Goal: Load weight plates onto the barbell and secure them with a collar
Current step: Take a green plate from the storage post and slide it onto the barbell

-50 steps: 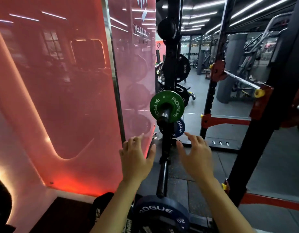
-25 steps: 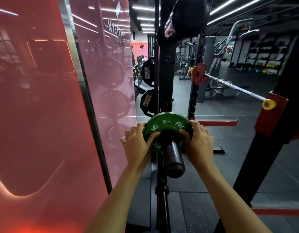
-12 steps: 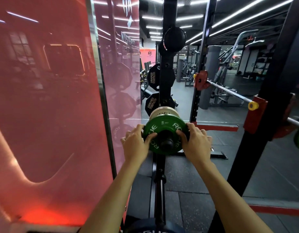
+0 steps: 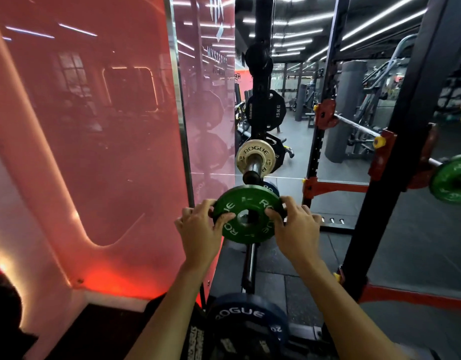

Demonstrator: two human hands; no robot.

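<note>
Between both hands, left hand (image 4: 200, 229) and right hand (image 4: 296, 227) still grasp green plate (image 4: 247, 214), now off the peg (image 4: 252, 168); white plate (image 4: 255, 154) exposed above the grip.

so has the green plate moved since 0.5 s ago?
Yes. The green plate has come off the storage peg, toward the camera and below it, leaving the white plate behind.

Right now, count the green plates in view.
2: one green plate held in both hands in front of the rack, another green plate on the barbell at far right, partly cut off.
</note>
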